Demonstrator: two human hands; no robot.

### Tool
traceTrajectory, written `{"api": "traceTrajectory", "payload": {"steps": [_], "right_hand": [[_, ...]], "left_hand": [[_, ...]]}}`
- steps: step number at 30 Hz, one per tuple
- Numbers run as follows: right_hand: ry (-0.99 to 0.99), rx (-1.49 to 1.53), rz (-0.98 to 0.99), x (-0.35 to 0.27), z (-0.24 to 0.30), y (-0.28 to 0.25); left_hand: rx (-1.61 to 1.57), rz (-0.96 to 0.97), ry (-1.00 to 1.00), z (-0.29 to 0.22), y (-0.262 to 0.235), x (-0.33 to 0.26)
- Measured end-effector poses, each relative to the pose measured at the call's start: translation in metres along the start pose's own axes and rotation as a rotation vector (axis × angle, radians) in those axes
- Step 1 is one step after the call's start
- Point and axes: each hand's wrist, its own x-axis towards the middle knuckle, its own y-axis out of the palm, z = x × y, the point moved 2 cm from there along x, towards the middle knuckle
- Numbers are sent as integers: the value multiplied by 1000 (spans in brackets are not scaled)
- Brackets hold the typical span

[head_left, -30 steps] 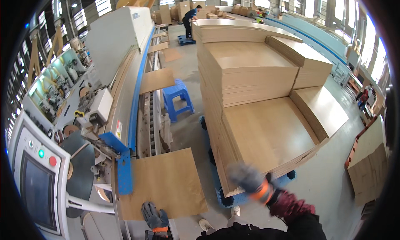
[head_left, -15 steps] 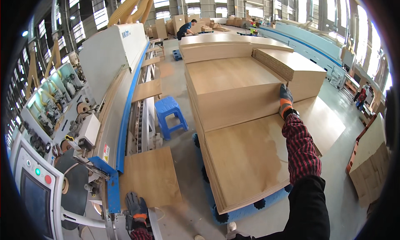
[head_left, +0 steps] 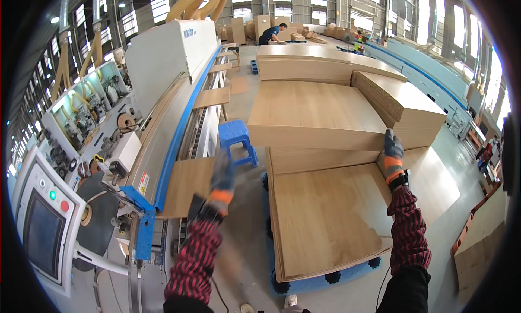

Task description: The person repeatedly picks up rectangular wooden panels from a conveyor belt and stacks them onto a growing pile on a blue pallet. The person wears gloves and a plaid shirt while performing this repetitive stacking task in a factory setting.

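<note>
My left hand [head_left: 221, 180], in a grey glove with an orange cuff, is raised over the gap beside the machine; motion blur smears its fingers. Beside it a wood-coloured panel [head_left: 187, 185] lies on the machine's feed side, partly covered by my arm. Gloved likewise, my right hand [head_left: 393, 153] rests against the near right corner of an upper stack of panels [head_left: 320, 104], fingers stretched along the edge. That stack sits skewed, its left end overhanging the lower stack [head_left: 325, 215].
A blue stool [head_left: 234, 136] stands between the machine [head_left: 163, 52] and the stacks. A control screen [head_left: 46, 234] is at the left. Blue pallet [head_left: 325, 277] edges show under the panels. Another person [head_left: 271, 35] bends over at the back.
My left hand has left the panel on the machine and swung up and right. That panel sits farther along the machine. The upper stack has shifted left, with my right hand still at its corner.
</note>
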Motion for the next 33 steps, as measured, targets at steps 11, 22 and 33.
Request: {"api": "traceTrajectory", "payload": {"steps": [11, 22, 33], "right_hand": [[-380, -434, -61, -28, 57, -18], [-79, 343, 688, -124, -5, -125], [417, 527, 900, -356, -92, -88]], "left_hand": [[-95, -92, -273, -123, 48, 63], [-762, -448, -441, -168, -78, -55], [-641, -903, -1066, -159, -258, -385]]}}
